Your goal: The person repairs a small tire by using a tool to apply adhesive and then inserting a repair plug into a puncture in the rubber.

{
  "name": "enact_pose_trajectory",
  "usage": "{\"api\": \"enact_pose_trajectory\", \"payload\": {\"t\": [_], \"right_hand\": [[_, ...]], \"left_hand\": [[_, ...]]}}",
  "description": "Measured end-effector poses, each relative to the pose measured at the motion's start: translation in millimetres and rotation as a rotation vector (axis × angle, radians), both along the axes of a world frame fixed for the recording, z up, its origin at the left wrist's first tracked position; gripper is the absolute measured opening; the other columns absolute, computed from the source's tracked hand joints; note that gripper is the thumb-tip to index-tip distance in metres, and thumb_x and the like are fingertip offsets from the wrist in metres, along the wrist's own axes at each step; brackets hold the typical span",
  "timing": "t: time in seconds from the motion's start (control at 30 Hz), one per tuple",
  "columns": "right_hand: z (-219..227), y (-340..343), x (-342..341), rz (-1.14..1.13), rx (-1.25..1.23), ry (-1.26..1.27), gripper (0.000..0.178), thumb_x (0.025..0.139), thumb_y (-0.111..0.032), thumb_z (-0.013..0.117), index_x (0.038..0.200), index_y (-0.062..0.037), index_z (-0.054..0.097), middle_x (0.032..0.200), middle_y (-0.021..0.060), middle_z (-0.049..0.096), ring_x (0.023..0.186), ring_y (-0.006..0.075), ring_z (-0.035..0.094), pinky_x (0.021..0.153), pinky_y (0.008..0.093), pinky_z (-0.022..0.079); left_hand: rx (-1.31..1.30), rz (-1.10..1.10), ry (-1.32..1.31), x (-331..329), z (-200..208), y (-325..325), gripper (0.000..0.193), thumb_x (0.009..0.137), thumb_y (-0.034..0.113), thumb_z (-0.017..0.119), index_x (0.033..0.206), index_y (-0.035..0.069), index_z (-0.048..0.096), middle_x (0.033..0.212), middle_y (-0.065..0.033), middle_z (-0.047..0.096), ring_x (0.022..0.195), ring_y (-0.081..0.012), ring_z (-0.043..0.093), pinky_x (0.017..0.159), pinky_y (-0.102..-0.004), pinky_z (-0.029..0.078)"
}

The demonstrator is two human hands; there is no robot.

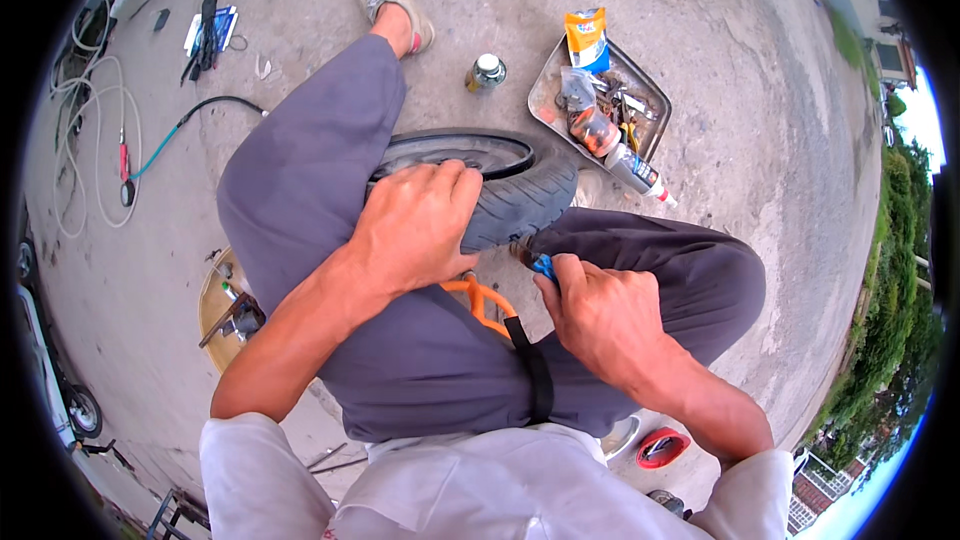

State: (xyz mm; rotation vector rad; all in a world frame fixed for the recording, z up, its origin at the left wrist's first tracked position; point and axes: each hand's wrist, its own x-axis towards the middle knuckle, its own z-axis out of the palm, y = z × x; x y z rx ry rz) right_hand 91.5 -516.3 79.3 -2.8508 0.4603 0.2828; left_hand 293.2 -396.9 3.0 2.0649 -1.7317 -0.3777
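A black treaded tyre (525,202) on a wheel stands between my knees, with its rim partly showing. My left hand (425,220) is closed over the near side of the tyre, fingers over its top edge and thumb lower down. My right hand (605,310) grips a small blue-handled brush (540,263). The brush's brownish head is at the tyre's lower right tread; whether it touches is hard to tell. Below the wheel, an orange metal frame (484,302) shows between my thighs, near a black strap (532,370).
A metal tray (655,100) beyond the wheel holds tools, bottles and a yellow-blue pouch (587,38). A small capped bottle (486,72) stands left of it. Hoses (120,140) lie at left. A round tan container (215,315) with tools is by my left elbow, a red bowl (662,449) lower right.
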Motion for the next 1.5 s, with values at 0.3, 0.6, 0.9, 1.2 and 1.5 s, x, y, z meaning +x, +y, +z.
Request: {"api": "enact_pose_trajectory", "payload": {"t": [0.3, 0.6, 0.9, 1.2, 1.5], "right_hand": [[6, -18, 16, -0.471, 0.733, 0.15, 0.039, 0.103, -0.03, 0.059, 0.088, 0.0058, 0.065, 0.064, 0.0279, 0.061, 0.066, 0.0496, 0.063, 0.064, 0.0531, 0.051], [-21, 2, 14, -0.151, 0.109, -0.066, 0.032, 0.101, -0.028, 0.064, 0.081, -0.0024, 0.059, 0.061, 0.0172, 0.066, 0.051, 0.0362, 0.066, 0.046, 0.0457, 0.049], [-14, 4, 7, -0.18, 0.117, -0.065, 0.031, 0.101, -0.027, 0.064, 0.082, -0.0025, 0.059, 0.064, 0.0172, 0.067, 0.054, 0.0348, 0.068, 0.047, 0.0452, 0.05], [2, 7, -12, -0.278, 0.244, -0.001, 0.031, 0.1, -0.027, 0.063, 0.084, -0.0014, 0.063, 0.058, 0.0197, 0.064, 0.05, 0.0386, 0.065, 0.048, 0.0478, 0.049], [-15, 2, 3, -0.248, 0.222, -0.137, 0.032, 0.099, -0.028, 0.067, 0.082, -0.0015, 0.061, 0.057, 0.0166, 0.063, 0.05, 0.0372, 0.064, 0.046, 0.0457, 0.047]], "left_hand": [[0.044, 0.007, 0.04, 4, 3, -2, 0.074, 0.055, 0.025, 0.095, 0.116, 0.0, 0.061, 0.115, -0.0197, 0.07, 0.101, -0.0367, 0.071, 0.086, -0.0426, 0.059], [-0.035, 0.035, -0.028, 2, 4, -8, 0.063, 0.058, 0.027, 0.092, 0.108, 0.002, 0.062, 0.102, -0.0154, 0.07, 0.09, -0.0337, 0.072, 0.076, -0.0423, 0.059], [-0.03, 0.034, -0.022, -2, 6, -10, 0.068, 0.058, 0.022, 0.091, 0.116, 0.002, 0.063, 0.11, -0.017, 0.072, 0.097, -0.0344, 0.073, 0.078, -0.0429, 0.059], [0.001, 0.056, -0.027, -1, 8, -5, 0.068, 0.058, 0.024, 0.091, 0.118, 0.004, 0.064, 0.108, -0.0159, 0.074, 0.094, -0.0355, 0.073, 0.076, -0.0438, 0.058], [0.029, 0.081, -0.014, 5, 12, -11, 0.066, 0.057, 0.023, 0.091, 0.115, 0.003, 0.066, 0.108, -0.0162, 0.074, 0.095, -0.036, 0.073, 0.077, -0.0429, 0.058]]}}
